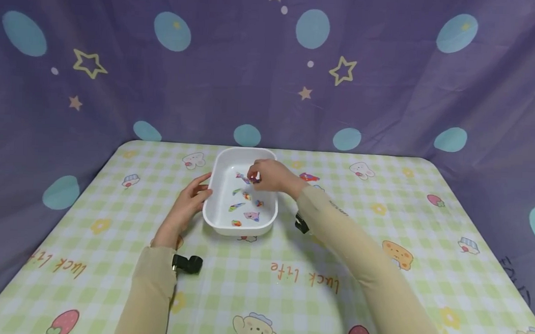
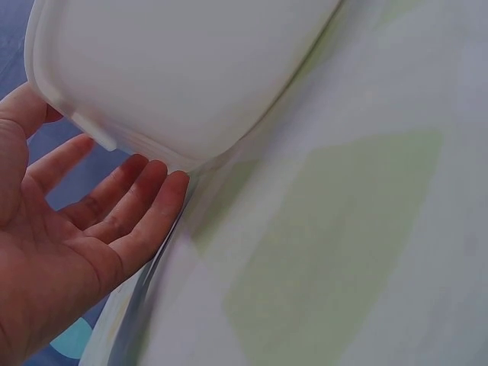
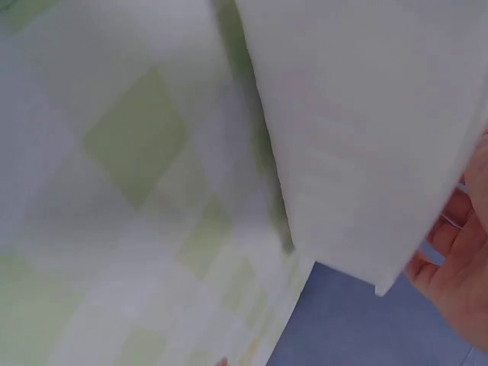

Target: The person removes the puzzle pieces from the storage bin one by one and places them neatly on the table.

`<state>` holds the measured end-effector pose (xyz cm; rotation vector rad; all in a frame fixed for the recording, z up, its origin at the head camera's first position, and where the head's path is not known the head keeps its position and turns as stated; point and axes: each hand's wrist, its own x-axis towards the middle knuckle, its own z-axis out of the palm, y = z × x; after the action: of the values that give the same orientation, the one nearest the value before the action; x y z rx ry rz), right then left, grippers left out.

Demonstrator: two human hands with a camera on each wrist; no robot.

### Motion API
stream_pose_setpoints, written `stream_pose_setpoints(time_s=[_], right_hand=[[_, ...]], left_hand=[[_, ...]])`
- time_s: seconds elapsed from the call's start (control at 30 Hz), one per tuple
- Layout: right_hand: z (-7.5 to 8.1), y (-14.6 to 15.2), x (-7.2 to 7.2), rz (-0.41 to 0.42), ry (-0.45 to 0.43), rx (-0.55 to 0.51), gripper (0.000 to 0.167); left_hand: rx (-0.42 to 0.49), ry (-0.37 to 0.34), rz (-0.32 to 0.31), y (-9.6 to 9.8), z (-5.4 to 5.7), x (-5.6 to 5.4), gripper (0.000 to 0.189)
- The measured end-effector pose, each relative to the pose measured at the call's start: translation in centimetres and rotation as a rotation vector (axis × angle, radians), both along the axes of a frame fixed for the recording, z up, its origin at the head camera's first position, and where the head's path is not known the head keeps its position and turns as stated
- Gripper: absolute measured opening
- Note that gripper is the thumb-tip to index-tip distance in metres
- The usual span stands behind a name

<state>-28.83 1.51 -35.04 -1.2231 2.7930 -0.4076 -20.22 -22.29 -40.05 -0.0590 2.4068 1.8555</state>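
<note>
A white plastic basin (image 1: 239, 230) stands on the table with several small colourful pieces lying in it, among them a pinkish-purple one (image 1: 251, 216) and a green-yellow strip (image 1: 236, 206). My left hand (image 1: 190, 201) holds its left rim, thumb at the rim and fingers against the outer wall; the left wrist view shows fingertips along the white side (image 2: 175, 84). Inside the far part of the basin, my right hand (image 1: 271, 175) has bent fingers pinching a small purple-red patterned piece (image 1: 254, 180), mostly hidden by the fingers. The basin wall hides most of that hand in the right wrist view.
A red-and-blue piece (image 1: 309, 177) lies on the table right of the basin, partly behind the right forearm. The green-and-white checked tablecloth (image 1: 228, 288) carries printed cartoon figures. A purple curtain (image 1: 235, 77) with stars hangs behind the table.
</note>
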Motion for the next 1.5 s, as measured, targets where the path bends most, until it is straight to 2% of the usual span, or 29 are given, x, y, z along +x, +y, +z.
stream_pose_setpoints(time_s=[0.37,0.57,0.8,1.13,1.5], right_hand=[[1.3,1.5,0.4,0.019,0.005,-0.044,0.029],[1.6,2.7,0.1,0.007,0.049,-0.069,0.027],[2.0,4.4,-0.1,-0.001,0.046,-0.108,0.027],[1.6,7.0,-0.8,-0.05,0.052,-0.089,0.027],[0.5,9.8,-1.3,-0.077,0.045,-0.077,0.024]], left_hand=[[-0.005,-0.005,0.012,-0.5,0.1,0.3,0.056],[-0.022,-0.01,0.02,-0.5,0.2,0.2,0.056],[-0.015,-0.004,0.013,-0.3,0.3,0.1,0.056],[0.004,0.009,0.006,-0.2,0.1,0.1,0.055],[0.009,0.001,-0.001,-0.1,0.1,0.1,0.054]])
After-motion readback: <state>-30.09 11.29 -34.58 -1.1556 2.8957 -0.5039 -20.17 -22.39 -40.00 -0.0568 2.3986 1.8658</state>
